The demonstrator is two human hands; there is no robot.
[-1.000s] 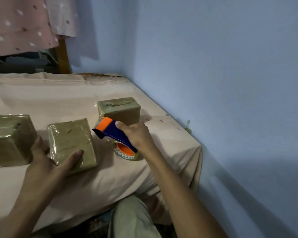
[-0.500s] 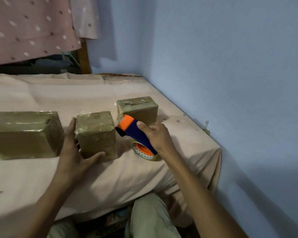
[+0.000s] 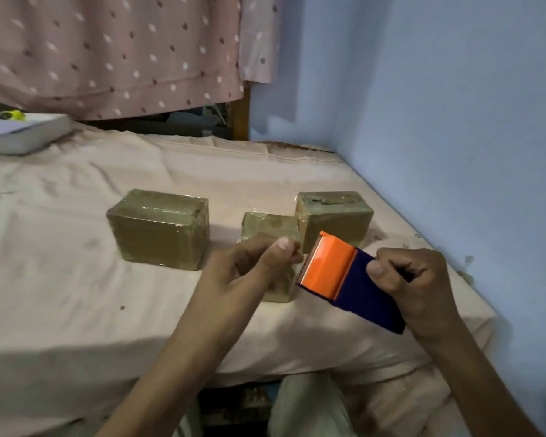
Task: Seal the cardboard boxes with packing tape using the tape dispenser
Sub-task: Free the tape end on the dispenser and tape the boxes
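Observation:
Three tape-wrapped brown cardboard boxes stand on the bed: a larger one on the left, a small one in the middle and another at the right rear. My right hand grips the blue body of the tape dispenser, which is lifted off the bed with its orange cutter end pointing left. My left hand is in front of the middle box. Its thumb and forefinger pinch at the tape end beside the orange edge. The clear tape is barely visible, and the roll is hidden under the dispenser.
The bed has a wrinkled pinkish sheet, and its front edge drops off near my knee. A blue wall borders the bed on the right. A white book-like object lies at the far left, and a dotted curtain hangs behind.
My right hand lifted the dispenser off the bed and turned its orange end up. My left hand let go of the middle box and came to the cutter edge. The camera panned left.

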